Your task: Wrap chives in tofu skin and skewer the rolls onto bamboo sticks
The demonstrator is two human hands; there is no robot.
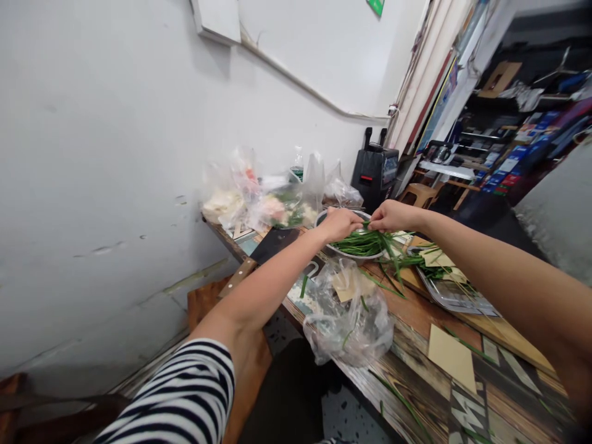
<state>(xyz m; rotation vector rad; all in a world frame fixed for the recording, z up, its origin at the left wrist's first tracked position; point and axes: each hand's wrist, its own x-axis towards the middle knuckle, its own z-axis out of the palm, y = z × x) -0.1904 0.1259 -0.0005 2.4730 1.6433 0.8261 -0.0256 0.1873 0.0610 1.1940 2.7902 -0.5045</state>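
Both of my hands are over a metal bowl (354,256) filled with long green garlic chives (358,243). My left hand (341,223) pinches a few chive strands at the bowl's far side. Close by on the right, my right hand (392,216) has its fingers closed on the same strands, whose ends hang over the rim. Right of the bowl, a metal tray (446,297) holds chives, thin tan sheets (437,258) and thin skewers. In front of the bowl lies a crumpled clear plastic bag (354,320) with a tan sheet in or under it.
A cleaver (237,275) lies at the table's left edge, its handle sticking out. Bags of vegetables (272,200) stand against the wall. A black speaker-like box (375,169) is behind the bowl. A loose tan sheet (452,357) and stray chives lie on the patterned wooden table (416,370).
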